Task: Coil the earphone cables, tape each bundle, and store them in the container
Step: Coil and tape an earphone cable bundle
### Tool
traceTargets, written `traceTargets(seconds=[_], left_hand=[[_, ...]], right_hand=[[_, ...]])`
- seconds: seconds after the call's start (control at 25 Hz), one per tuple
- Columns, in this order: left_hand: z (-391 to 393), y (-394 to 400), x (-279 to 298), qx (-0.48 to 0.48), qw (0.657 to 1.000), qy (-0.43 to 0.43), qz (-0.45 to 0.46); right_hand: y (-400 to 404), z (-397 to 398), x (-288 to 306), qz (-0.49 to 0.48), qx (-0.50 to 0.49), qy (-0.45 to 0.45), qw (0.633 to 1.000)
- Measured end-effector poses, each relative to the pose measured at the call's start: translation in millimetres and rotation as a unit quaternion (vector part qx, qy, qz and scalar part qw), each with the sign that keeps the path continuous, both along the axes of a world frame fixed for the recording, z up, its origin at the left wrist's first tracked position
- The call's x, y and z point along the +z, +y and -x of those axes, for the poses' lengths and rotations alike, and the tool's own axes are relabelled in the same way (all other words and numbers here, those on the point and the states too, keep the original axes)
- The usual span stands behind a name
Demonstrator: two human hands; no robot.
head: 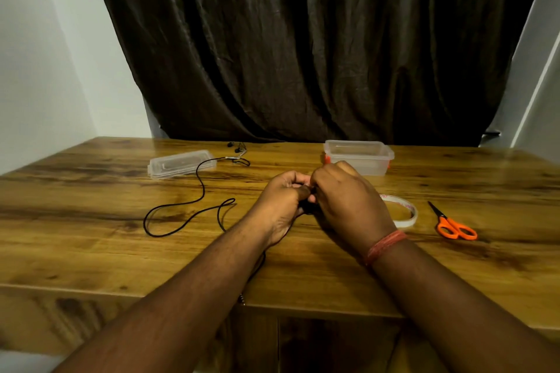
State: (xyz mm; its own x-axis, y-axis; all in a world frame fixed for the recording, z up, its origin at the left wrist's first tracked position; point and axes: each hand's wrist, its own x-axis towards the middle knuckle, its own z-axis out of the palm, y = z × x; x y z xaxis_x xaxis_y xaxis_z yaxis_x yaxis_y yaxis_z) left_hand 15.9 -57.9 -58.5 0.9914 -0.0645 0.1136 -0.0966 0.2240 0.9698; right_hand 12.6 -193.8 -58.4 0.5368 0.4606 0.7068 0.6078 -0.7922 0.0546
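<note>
The left hand and right hand, just beside the tape roll, pinch the black earphone cable; keep loops small, even, tension light.

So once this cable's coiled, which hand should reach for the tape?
Probably the right hand. The tape lies just right of it, by the scissors. The left hand is curled round the cable and would have to cross over, so it had better keep holding the coil.

cable: part hidden in hands | tape roll: half hidden
</note>
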Motion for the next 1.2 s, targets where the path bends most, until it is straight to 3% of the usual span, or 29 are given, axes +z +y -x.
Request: traceTargets(seconds=[0.32,0.92,1.08,1.2], left_hand=[[-7,8,-2,-0.024,0.996,0.027,0.076],[-5,8,4,0.069,0.995,-0.077,-0.004],[-2,5,0,0.041,0.994,-0.081,-0.056],[-1,4,-1,0.023,0.993,-0.081,-0.084]], right_hand=[[2,2,2,0.002,0.004,-0.001,1.0],[-13,-3,4,-0.101,0.086,0.094,0.987],[-12,-3,6,-0.197,0.096,0.042,0.975],[-10,-2,6,-0.196,0.061,0.022,0.978]])
